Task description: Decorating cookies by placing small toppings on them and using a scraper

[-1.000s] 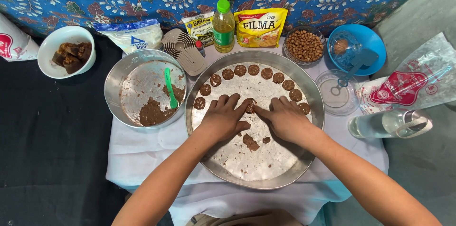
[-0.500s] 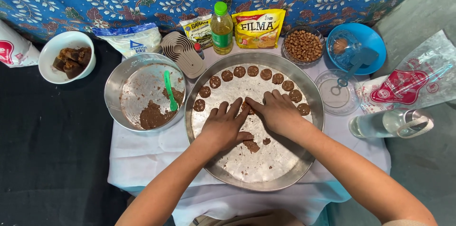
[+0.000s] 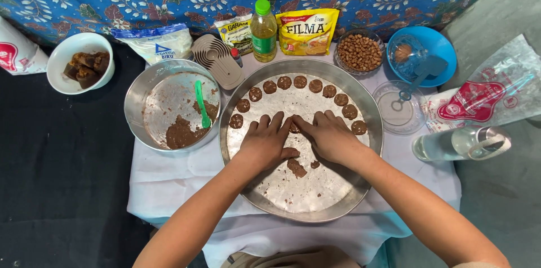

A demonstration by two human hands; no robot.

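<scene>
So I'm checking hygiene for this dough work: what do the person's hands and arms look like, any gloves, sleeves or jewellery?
The left hand and right hand are bare: no gloves. No rings, watch or bracelets show. Both forearms are uncovered right to the picture's lower edge, so no sleeves are in view.

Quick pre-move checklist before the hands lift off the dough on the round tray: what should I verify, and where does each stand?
1. Both hands on the dough: left hand and right hand meet fingertips over the dough piece. Ok.
2. Piece's shape: hidden under the fingers. Cannot tell.
3. Free room on the round metal tray: near half bare. Ok.
4. Arc of dough discs apart from the hands. Ok.
5. Loose dough scraps lie on the tray. Not ok.
6. Dough left in the metal bowl, green spatula inside. Ok.
</scene>
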